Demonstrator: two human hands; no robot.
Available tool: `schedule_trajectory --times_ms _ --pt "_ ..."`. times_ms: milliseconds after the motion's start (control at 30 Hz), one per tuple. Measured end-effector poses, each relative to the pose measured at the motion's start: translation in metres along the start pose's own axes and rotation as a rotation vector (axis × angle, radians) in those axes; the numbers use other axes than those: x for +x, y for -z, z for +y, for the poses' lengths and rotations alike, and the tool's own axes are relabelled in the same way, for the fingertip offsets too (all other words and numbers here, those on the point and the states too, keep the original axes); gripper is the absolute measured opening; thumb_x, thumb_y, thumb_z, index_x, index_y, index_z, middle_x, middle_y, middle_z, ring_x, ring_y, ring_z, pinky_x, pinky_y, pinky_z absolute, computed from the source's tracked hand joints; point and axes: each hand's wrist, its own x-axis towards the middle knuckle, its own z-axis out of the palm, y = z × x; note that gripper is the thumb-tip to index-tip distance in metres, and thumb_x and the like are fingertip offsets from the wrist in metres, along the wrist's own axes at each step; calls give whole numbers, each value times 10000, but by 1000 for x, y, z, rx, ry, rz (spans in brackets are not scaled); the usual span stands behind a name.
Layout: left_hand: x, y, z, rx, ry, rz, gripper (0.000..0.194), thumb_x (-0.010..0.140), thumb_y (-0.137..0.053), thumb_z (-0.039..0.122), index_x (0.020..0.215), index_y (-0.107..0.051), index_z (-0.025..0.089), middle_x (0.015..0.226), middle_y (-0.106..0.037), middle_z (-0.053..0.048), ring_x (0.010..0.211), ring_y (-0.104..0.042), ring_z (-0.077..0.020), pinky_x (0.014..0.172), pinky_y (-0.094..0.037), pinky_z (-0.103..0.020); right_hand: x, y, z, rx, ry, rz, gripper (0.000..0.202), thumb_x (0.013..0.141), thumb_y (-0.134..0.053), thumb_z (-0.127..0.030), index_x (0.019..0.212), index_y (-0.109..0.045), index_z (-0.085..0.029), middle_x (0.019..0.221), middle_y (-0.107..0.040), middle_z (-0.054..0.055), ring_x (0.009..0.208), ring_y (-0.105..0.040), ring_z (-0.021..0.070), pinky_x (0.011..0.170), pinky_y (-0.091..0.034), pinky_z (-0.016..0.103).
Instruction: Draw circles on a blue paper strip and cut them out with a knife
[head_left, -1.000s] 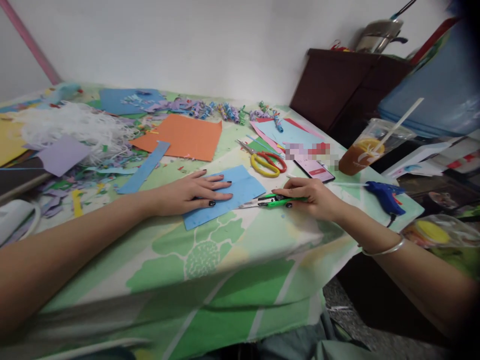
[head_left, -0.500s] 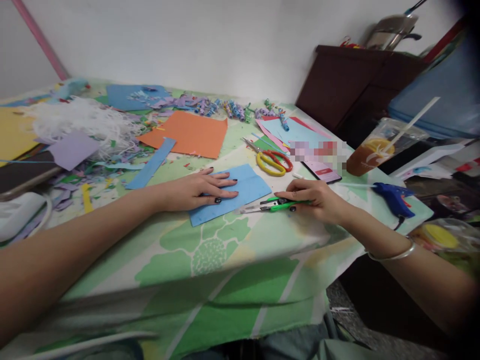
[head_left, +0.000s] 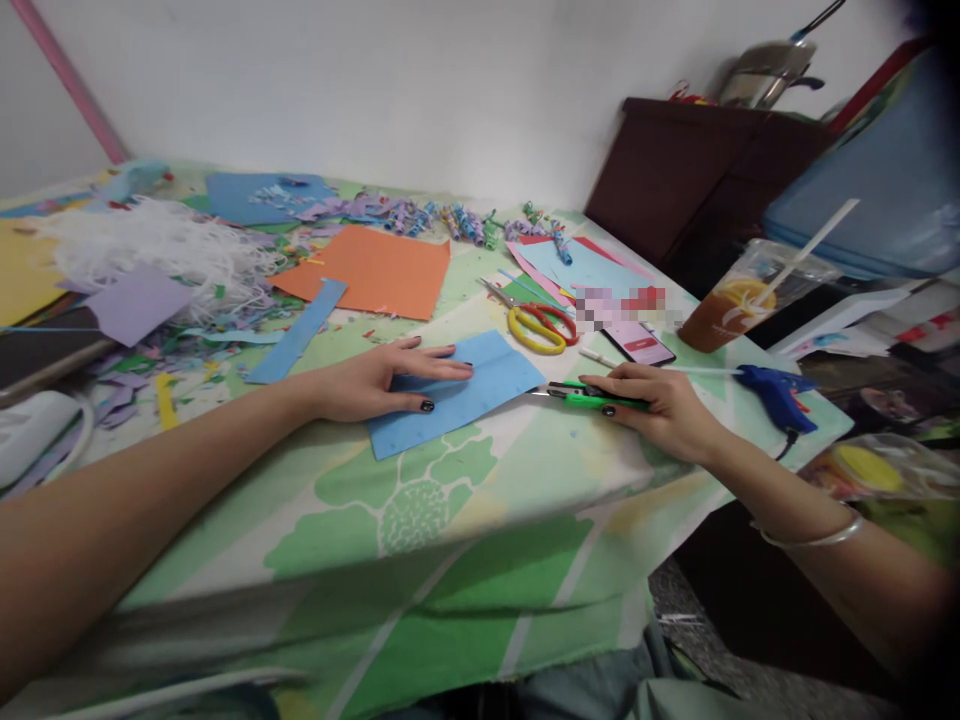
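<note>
One blue sheet point(head_left: 499, 375) is lying on the floral tablecloth point(head_left: 450, 560), and the left hand point(head_left: 367, 385) is resting on it, fingers spread, gripping nothing. At the sheet's three o'clock, the right hand point(head_left: 664, 410) is clasping a green cutter point(head_left: 581, 395), blade beside the corner; whether it's touching, I can't tell. Scissors point(head_left: 523, 311) are sitting at one o'clock, orange paper point(head_left: 382, 275) at eleven. Danger's looming: light pressure could be letting the sheet skid, or a straying blade could be nicking the cloth.

Your cloth-covered worktop point(head_left: 525, 450) carried a blue sheet point(head_left: 487, 385) near you, scissors point(head_left: 528, 312) beyond it, orange paper point(head_left: 386, 272) farther left and a glue gun point(head_left: 772, 395) at right.
</note>
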Motion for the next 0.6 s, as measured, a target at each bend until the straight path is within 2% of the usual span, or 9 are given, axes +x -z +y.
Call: schedule_trajectory --times_ms 167,367,500,600 --pt "2 -2 5 19 46 17 502 1034 -436 461 1526 -417 366 1594 -426 13 1521 -286 -247 1254 -116 -489 1 3 1 -119 -176 84 418 888 -600 -255 1271 -737 -159 850 -699 100 728 -634 229 670 -464 329" --pt "4 -5 8 39 93 11 788 935 -585 588 1601 -240 350 1656 -290 -22 1520 -276 -325 1250 -67 -538 4 0 0 -126 -255 108 418 889 -606 -257 1273 -737 -156 876 -715 106 760 -634 241 704 -458 343" --pt "3 -6 10 1 76 46 752 922 -625 584 1573 -313 372 1625 -374 -21 1507 -315 -317 1245 -106 -551 6 -6 0 -107 -301 166 408 891 -616 -237 1275 -734 -165 905 -733 109 812 -647 254 741 -465 353" --pt "2 -7 10 -24 40 121 742 914 -652 590 1554 -367 347 1608 -411 -52 1491 -351 -306 1245 -140 -543 8 -8 -1 -95 -243 156 406 890 -629 -229 1279 -731 -165 880 -714 105 762 -632 231 709 -471 339"
